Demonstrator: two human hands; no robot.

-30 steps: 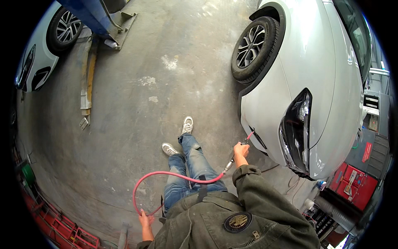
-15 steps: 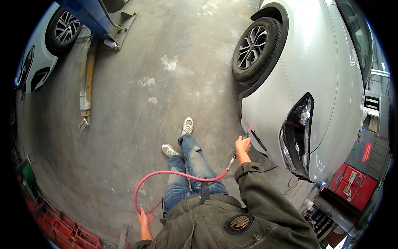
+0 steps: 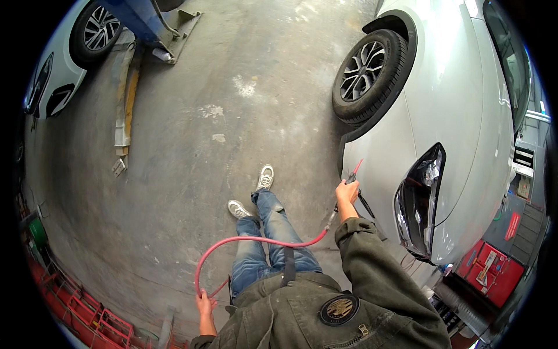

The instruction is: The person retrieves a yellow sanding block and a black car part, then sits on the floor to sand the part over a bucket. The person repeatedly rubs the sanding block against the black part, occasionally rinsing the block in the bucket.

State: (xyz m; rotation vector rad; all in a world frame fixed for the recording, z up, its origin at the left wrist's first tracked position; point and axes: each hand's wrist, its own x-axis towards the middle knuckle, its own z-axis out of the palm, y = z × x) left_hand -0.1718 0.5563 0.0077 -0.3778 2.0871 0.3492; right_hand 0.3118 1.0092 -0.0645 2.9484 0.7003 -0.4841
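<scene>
My right hand (image 3: 347, 191) is wrapped round an air blow gun (image 3: 351, 176) with a thin red nozzle pointing up and away from me. It is held out beside the front corner of a silver-white car (image 3: 378, 157), near the bumper. Whether the nozzle touches the car, I cannot tell. From the gun's metal fitting a red air hose (image 3: 261, 239) curves across in front of my legs. Down at my left side, my left hand (image 3: 206, 303) is closed on that hose, and the hose loops back toward my hip.
The car's headlight (image 3: 419, 200) and front wheel (image 3: 372, 72) are on the right. A second car (image 3: 58, 72) and a blue lift post (image 3: 136, 23) with its arm (image 3: 125, 110) stand far left. Red racks (image 3: 87, 314) line the lower left. A red tool tray (image 3: 491, 273) sits lower right.
My right hand has moved slightly up and right with the blow gun, and its nozzle now points farther up. The whole view has shifted a little. My left hand keeps its hold on the hose.
</scene>
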